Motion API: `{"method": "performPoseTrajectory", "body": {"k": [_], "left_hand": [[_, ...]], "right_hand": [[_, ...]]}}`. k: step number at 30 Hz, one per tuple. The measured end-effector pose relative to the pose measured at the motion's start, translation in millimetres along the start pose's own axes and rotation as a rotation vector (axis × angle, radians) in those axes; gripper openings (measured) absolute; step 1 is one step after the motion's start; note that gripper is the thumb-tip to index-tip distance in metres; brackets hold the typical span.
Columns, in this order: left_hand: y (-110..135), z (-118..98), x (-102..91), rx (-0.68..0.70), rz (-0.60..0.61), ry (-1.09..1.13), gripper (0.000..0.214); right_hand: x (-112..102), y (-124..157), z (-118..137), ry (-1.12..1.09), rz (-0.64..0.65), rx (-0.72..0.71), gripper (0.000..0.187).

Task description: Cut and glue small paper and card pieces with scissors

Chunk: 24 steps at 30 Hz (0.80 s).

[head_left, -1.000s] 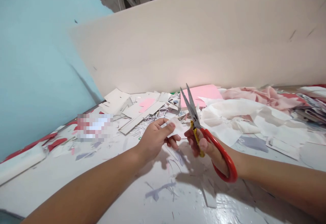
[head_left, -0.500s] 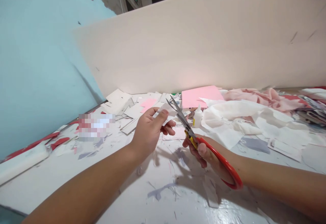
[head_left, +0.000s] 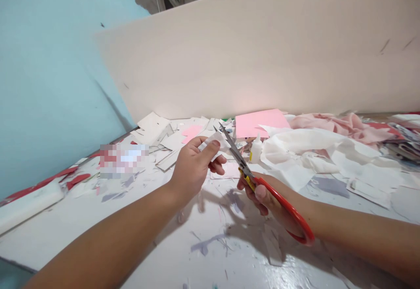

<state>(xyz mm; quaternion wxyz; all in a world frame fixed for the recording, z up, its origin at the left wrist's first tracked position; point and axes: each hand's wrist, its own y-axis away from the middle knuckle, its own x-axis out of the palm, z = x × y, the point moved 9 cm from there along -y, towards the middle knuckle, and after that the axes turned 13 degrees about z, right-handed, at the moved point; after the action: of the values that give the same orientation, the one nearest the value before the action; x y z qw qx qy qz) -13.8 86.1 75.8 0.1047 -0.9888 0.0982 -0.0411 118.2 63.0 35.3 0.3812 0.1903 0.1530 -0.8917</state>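
Two bare hands reach in from the lower edge of the view and meet above a white, paint-marked tabletop (head_left: 170,254). The left hand (head_left: 193,170) is nearly closed, pinching a small white paper scrap (head_left: 212,143) between thumb and fingers, with the scrap sticking up above them. The right hand (head_left: 259,195) is closed around a pair of red-handled scissors (head_left: 238,160), whose yellow-trimmed grip sits at the fingers and whose red loop curves down past the palm. The steel blades are narrowly parted and angle up and left to the scrap's right edge; whether they touch the paper is hard to tell.

Just beyond the hands stand a small white glue bottle (head_left: 256,149) and a pink card (head_left: 262,123). White sheets of thin paper (head_left: 295,149) spread to the right, with crumpled pink material (head_left: 337,123) behind them and a pile of printed paper (head_left: 403,142) at the far right. White offcuts (head_left: 151,127) and a pink scrap (head_left: 192,133) lie to the left, near a pixelated, blurred patch (head_left: 123,161) and a white roll (head_left: 28,208). A beige board (head_left: 246,52) rises behind the tabletop, beside a pale blue wall (head_left: 49,83).
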Motion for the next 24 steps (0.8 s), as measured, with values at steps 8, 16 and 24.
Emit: {"method": "performPoseTrajectory", "body": {"k": [8, 16, 24], "left_hand": [[-1.0, -1.7, -1.5, 0.022, 0.009, 0.015, 0.024], [-1.3, -1.6, -2.1, 0.023, -0.002, 0.018, 0.023], [-1.9, 0.1, -3.1, 0.023, 0.006, 0.012, 0.025]], "right_hand": [[6.4, -1.5, -4.0, 0.044, 0.088, -0.017, 0.059], [6.9, -1.8, -16.2, -0.019, 0.086, 0.05, 0.058], [10.0, -2.8, -16.2, -0.016, 0.12, 0.142, 0.061]]}}
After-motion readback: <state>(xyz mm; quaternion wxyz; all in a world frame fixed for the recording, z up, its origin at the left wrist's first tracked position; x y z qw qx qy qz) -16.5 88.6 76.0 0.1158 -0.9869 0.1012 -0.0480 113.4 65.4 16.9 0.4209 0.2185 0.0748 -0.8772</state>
